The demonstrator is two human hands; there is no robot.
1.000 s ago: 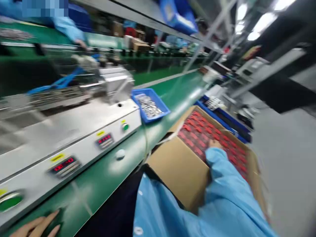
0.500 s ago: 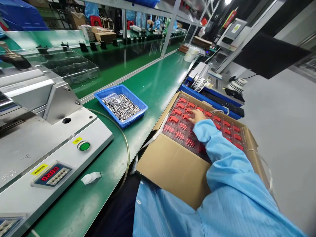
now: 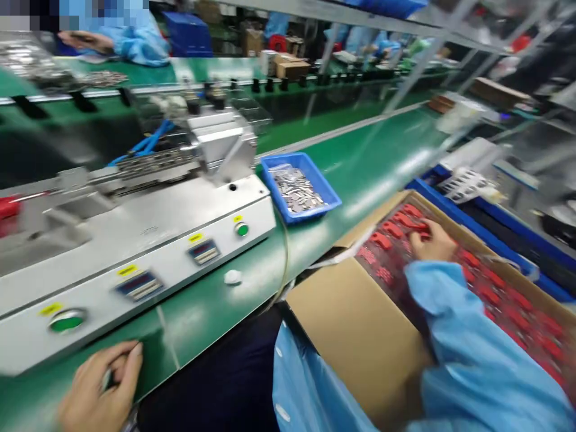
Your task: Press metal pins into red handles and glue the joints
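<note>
Head: right grip on red part

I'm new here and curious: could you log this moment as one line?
left hand: by green bench mat | right hand: on red parts | in cardboard box

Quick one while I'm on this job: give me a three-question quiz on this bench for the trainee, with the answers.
1. True or false: the right hand is over the red parts in the cardboard box.
2. What does the blue tray hold? A) silver metal pieces B) red parts C) white labels
3. Fill in the blank: the machine's round button nearest the tray is ____.

Key: 1 true; 2 A; 3 green.
</note>
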